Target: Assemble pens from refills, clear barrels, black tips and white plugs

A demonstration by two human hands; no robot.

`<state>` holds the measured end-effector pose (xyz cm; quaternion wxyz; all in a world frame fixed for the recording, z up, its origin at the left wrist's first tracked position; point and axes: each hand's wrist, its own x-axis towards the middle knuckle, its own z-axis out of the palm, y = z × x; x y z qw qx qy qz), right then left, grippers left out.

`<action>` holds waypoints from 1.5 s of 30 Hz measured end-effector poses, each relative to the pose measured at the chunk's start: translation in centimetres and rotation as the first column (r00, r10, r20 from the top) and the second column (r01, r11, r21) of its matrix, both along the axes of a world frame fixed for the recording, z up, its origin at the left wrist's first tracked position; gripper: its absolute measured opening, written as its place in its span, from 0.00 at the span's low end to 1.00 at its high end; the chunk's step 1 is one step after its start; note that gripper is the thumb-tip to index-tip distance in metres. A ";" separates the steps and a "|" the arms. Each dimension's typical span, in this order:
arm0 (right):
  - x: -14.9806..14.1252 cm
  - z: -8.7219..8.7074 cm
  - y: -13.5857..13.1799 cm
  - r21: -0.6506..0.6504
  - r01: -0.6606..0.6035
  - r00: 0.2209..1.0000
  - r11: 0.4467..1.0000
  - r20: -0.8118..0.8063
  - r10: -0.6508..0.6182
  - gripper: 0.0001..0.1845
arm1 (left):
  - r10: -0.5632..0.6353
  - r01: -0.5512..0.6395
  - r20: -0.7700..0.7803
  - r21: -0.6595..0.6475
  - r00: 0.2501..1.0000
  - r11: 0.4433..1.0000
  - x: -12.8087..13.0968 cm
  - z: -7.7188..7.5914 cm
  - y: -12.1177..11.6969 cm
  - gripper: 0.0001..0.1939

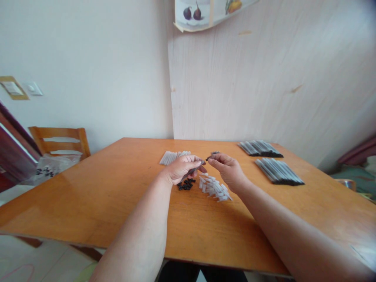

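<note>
Currently your left hand point(184, 167) is curled round a slim grey tube point(191, 171). Your right hand point(228, 168) pinches a small black piece point(207, 159) near its end, above the table point(132, 176).

Two hands: one left hand point(183, 169), one right hand point(225, 168). The right holds one black piece point(207, 159); the dark pieces point(190, 171) in the left cannot be counted. Nearer, one pile of black pieces point(185, 186), at least eight; to its right, one heap of white pieces point(216, 188), over a dozen. Farther, left, one row of white tubes point(168, 158), partly hidden. Far right, two bundles of grey tubes point(279, 171), overlapping past counting. One table point(138, 172); at left, one chair point(58, 130), one bag point(51, 168). One poster point(192, 26), two figs point(197, 14) on it.
</note>
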<state>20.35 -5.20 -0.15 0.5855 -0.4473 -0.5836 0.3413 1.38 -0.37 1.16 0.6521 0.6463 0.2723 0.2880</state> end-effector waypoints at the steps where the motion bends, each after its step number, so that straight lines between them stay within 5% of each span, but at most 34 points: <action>1: 0.0 0.0 0.0 -0.002 -0.001 1.000 1.000 0.006 0.001 0.15 | -0.004 0.004 0.001 -0.001 1.000 1.000 0.0 0.0 0.0 0.18; 45: 0.6 -0.5 0.2 -0.032 -0.141 0.985 0.989 0.092 0.144 0.12 | -0.046 0.048 -0.055 0.023 0.997 0.999 0.3 0.0 -0.4 0.18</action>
